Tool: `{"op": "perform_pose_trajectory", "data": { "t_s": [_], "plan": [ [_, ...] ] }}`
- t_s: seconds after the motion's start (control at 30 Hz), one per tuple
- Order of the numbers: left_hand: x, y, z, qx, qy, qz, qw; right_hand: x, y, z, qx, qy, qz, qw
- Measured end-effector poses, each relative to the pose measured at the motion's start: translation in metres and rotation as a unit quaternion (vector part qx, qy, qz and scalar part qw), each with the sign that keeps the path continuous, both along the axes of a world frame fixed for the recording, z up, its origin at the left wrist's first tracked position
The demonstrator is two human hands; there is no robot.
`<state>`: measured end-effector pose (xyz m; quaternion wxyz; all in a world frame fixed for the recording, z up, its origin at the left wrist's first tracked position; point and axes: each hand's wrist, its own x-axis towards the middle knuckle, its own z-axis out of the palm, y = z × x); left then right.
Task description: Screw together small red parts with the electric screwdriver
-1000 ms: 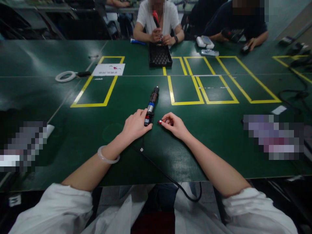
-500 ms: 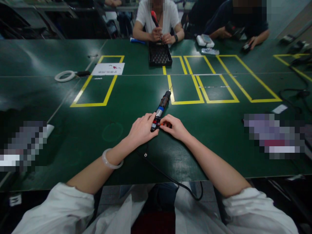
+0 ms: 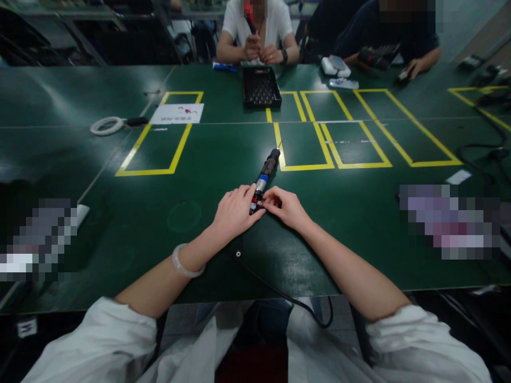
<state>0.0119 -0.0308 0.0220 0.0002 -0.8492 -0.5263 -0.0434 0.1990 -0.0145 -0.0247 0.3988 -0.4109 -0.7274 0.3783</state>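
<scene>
A dark pen-shaped power tool (image 3: 265, 174) with a blue band lies on the green table (image 3: 223, 159), its tip pointing away and to the right. My left hand (image 3: 235, 211) curls around its near end, where a black cable (image 3: 279, 292) leaves it. My right hand (image 3: 284, 206) pinches a small red part against that same near end. Both hands rest on the table, fingertips touching at the tool.
Yellow tape rectangles (image 3: 159, 135) mark the table. A black tray (image 3: 260, 88), a white ring (image 3: 106, 125) and a paper sheet (image 3: 177, 113) lie farther off. Two other people sit across the table handling tools. Cables (image 3: 485, 151) lie at the right.
My left hand swung the tool's tip to the right and slid it closer to my right hand. My right hand brought the small red part up against the tool's near end.
</scene>
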Motion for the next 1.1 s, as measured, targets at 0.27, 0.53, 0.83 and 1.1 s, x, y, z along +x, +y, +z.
{"op": "perform_pose_trajectory", "data": {
  "t_s": [0.27,0.53,0.83,1.1],
  "plan": [
    [0.0,0.0,-0.005,0.027,0.003,0.019,0.999,0.001,-0.003,0.002,-0.034,0.025,-0.003,0.999],
    [-0.023,0.006,0.0,0.016,0.027,0.024,0.999,0.004,-0.003,0.001,-0.018,-0.007,0.012,1.0],
    [-0.113,0.035,0.002,-0.007,0.031,0.154,0.988,0.005,-0.004,0.002,-0.022,-0.025,0.02,0.999],
    [-0.211,0.078,0.005,-0.036,0.037,0.264,0.963,0.005,-0.004,0.005,-0.022,-0.034,0.029,0.999]
  ]
}}
